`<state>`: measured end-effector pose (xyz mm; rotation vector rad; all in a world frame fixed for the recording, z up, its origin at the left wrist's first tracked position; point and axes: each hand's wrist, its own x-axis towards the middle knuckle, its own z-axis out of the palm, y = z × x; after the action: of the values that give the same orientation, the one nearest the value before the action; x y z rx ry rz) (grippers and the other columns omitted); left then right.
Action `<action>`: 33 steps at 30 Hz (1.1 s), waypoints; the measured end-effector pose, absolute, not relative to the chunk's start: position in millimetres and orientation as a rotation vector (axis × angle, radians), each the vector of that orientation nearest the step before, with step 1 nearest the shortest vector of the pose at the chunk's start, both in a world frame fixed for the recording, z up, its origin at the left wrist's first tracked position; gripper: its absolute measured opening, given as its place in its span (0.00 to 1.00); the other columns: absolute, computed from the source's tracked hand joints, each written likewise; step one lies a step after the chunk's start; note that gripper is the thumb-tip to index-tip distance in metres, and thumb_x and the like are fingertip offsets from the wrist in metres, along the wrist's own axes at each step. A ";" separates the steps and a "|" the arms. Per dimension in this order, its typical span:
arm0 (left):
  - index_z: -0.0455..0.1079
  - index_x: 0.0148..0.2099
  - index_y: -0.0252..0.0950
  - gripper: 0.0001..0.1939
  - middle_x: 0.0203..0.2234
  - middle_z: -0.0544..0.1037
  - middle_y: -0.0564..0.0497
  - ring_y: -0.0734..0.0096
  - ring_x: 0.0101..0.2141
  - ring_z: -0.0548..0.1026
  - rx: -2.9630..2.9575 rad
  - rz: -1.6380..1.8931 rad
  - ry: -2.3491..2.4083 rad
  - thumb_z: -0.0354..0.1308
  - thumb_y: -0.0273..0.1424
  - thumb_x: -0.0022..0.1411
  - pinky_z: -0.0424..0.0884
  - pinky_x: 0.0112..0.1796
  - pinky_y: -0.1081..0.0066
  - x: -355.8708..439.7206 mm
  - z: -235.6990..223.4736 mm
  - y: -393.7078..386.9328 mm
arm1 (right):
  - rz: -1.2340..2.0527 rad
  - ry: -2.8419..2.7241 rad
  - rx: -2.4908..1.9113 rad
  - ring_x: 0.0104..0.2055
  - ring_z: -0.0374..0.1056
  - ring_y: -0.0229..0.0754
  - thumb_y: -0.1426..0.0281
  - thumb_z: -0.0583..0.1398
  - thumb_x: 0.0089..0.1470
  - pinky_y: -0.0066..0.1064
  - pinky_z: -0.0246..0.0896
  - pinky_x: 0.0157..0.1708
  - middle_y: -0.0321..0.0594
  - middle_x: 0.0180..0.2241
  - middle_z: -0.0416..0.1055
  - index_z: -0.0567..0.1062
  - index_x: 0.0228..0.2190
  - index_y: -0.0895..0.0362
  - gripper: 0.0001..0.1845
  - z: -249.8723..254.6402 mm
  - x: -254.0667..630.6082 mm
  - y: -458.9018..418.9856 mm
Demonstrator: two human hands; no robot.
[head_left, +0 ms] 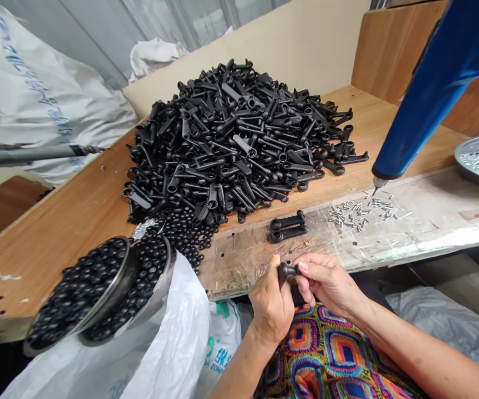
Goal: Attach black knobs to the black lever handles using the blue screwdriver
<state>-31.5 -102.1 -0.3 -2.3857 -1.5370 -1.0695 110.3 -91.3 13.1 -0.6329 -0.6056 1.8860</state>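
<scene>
My left hand (pixel 270 307) is closed around a black plastic crank handle (pixel 284 272), held just off the table's front edge. Thumb and fingers of my right hand (pixel 329 282) pinch the small knob end of that same handle; whether the knob is a separate piece is hidden by the fingertips. Just beyond my hands, two more crank handles (pixel 288 228) lie side by side on the worn board (pixel 239 249). Behind them rises a large heap of similar black handles (pixel 231 138).
Two metal bowls (pixel 129 277) of round black knobs (pixel 93 277) tilt at the left, with loose knobs (pixel 189 233) spilled beside them. A blue electric screwdriver (pixel 422 100) hangs at right above scattered screws (pixel 360 213). A metal dish (pixel 464 169) holds more screws. A metal rod (pixel 27 155) juts in from the left.
</scene>
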 end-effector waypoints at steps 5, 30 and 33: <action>0.54 0.59 0.26 0.23 0.37 0.77 0.37 0.65 0.33 0.78 -2.292 -1.105 -1.429 0.50 0.27 0.62 0.72 0.34 0.72 -25.8 -5.8 -99.2 | 1.872 -0.482 -0.624 0.11 0.60 0.32 0.64 0.64 0.46 0.21 0.55 0.09 0.35 0.14 0.67 0.73 0.24 0.63 0.13 17.0 110.7 -96.3; 0.69 0.40 0.35 0.11 0.19 0.73 0.55 0.75 0.15 0.69 -3.495 -0.897 -2.331 0.49 0.26 0.55 0.63 0.16 0.77 -17.9 32.0 -47.3 | 0.773 -2.045 -1.174 0.34 0.70 0.41 0.67 0.53 0.58 0.30 0.62 0.35 0.44 0.33 0.74 0.73 0.39 0.58 0.13 28.0 163.3 -64.7; 0.64 0.53 0.36 0.21 0.33 0.77 0.47 0.65 0.32 0.75 -3.096 -0.906 -2.149 0.53 0.33 0.56 0.72 0.34 0.67 -23.1 38.5 -41.0 | 0.689 -2.141 -1.367 0.33 0.71 0.43 0.64 0.50 0.59 0.30 0.61 0.33 0.45 0.32 0.75 0.73 0.38 0.58 0.15 29.2 166.1 -54.8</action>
<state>-23.1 -41.0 38.5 -3.0960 -2.1495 -0.9063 166.1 -54.8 29.2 -1.3672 -2.1411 0.6894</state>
